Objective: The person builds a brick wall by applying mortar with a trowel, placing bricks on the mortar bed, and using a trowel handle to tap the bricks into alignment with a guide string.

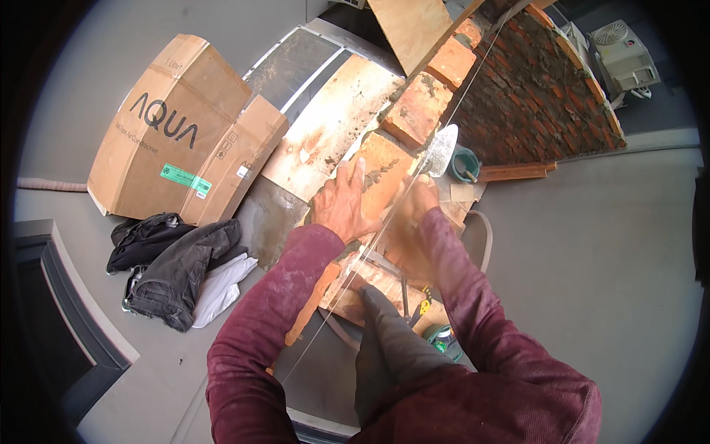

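Trowel (443,150) with handle hidden by right hand (422,198) (slightly blurred), plywood panel (411,31) cut off at top

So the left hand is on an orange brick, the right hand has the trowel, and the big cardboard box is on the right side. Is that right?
Not quite: the big cardboard box is on the left side, as the head view shows. The rest is right: the left hand is on an orange brick, and the right hand has the trowel.
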`<state>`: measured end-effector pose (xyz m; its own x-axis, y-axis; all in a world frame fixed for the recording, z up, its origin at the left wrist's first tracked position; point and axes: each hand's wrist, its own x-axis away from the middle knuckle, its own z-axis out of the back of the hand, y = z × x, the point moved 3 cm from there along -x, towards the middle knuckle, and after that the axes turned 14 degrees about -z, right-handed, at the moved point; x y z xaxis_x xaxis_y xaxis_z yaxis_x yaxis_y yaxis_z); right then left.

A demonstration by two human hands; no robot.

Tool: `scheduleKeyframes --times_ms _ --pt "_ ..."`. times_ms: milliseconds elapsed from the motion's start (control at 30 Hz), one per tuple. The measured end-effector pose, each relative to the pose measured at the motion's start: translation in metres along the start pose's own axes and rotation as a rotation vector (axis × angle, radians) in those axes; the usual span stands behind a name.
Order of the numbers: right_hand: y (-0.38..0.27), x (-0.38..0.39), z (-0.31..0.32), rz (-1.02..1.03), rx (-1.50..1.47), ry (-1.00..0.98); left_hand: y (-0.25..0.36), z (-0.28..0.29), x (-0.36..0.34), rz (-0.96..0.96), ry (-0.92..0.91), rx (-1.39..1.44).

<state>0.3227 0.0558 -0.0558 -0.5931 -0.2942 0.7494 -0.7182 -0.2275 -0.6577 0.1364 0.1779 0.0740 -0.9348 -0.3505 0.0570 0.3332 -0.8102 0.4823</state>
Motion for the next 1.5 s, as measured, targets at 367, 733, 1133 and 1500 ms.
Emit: scheduleKeyframes --times_ms 367,733,1133,1500 --pt "0.002 -0.008 0.006 -0.016 0.008 -0.049 -0.003 -0.002 0.0 -0.046 0.046 -0.022" --pt "-0.004 0.017 0.022 0.026 0.0 0.007 -0.006 -0.005 0.004 -0.05 0.076 -0.002" --pt "-0.044 0.126 0.116 0.534 0.183 0.007 -0.016 0.003 0.029 -0.221 0.177 -0.081" --pt "-0.164 0.236 -0.022 0.737 0.487 -0.44 -0.018 0.014 0.031 -0.151 0.014 -0.071"
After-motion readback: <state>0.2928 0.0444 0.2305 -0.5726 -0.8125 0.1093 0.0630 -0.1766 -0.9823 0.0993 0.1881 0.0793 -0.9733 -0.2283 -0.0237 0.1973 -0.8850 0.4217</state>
